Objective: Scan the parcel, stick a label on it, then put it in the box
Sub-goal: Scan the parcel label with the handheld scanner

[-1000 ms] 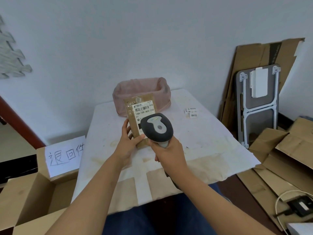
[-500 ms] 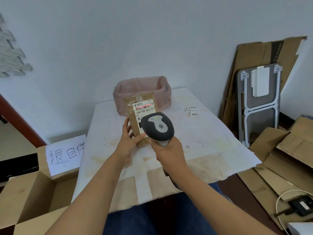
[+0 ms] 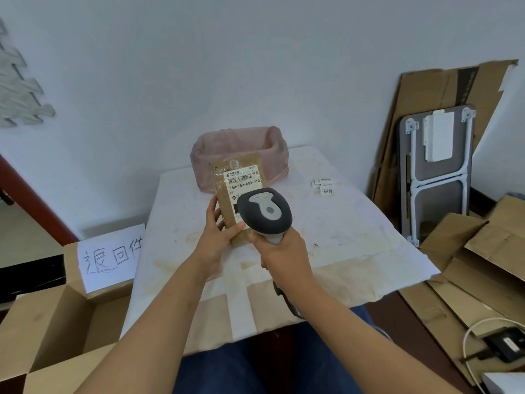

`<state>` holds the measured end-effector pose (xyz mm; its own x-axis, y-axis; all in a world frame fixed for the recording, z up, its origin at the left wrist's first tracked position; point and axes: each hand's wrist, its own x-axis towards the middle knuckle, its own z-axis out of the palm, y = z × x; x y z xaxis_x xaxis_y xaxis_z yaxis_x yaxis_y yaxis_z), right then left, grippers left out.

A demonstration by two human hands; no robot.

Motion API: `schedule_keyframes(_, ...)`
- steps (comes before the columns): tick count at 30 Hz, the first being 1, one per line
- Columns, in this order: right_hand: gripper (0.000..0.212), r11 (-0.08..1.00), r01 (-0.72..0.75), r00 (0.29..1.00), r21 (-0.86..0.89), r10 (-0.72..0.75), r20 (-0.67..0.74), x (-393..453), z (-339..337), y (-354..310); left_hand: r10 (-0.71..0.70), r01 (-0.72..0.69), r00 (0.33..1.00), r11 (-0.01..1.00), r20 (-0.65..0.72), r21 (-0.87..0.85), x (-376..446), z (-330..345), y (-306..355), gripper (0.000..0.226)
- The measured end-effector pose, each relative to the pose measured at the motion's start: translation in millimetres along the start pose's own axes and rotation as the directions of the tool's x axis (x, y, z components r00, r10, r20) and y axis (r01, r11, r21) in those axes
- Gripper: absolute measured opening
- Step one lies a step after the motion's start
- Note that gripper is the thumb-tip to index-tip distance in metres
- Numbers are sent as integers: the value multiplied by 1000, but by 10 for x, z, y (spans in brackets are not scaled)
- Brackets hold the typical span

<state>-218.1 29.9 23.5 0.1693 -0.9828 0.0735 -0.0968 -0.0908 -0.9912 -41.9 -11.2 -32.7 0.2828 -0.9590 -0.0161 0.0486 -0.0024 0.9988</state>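
Note:
My left hand (image 3: pixel 217 234) holds a flat brown parcel (image 3: pixel 237 177) upright above the table, its white shipping label with a barcode facing me. In my right hand (image 3: pixel 279 255) is a grey barcode scanner (image 3: pixel 264 210), its head aimed at the parcel's front and covering the lower part of the label. Several small white labels (image 3: pixel 324 185) lie on the table at the far right. An open cardboard box (image 3: pixel 61 322) with a handwritten paper sign stands on the floor at the left.
A basket lined with a pink bag (image 3: pixel 238 150) sits at the back of the white-covered table (image 3: pixel 355 231). Flattened cardboard and a folded grey table (image 3: pixel 437 172) lean on the wall at right. More cardboard and a cabled black device (image 3: pixel 502 346) lie on the floor.
A red scan line lit the barcode half a second ago and is gone now. Both hands, the parcel and the scanner have stayed almost still.

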Motion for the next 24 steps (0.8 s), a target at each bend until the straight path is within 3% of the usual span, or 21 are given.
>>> schedule_keyframes(13, 21, 998, -33, 999, 52, 32, 23, -1, -32, -41, -12, 12, 1000, 1000, 6, -2, 8, -18, -2, 95)
schedule_keyframes(17, 24, 1000, -15, 999, -18, 15, -29, 126, -144, -115, -9, 9, 1000, 999, 5, -37, 9, -12, -14, 95)
schedule_keyframes(21, 34, 959, -19, 997, -284, -2, -72, 446, -387, -202, -16, 17, 1000, 998, 6, -63, 28, -11, -19, 95)
schedule_keyframes(24, 41, 785, 10, 999, -619, -32, -24, 682, -542, -137, -23, 24, 1000, 997, 10, -67, 34, -21, -15, 95)
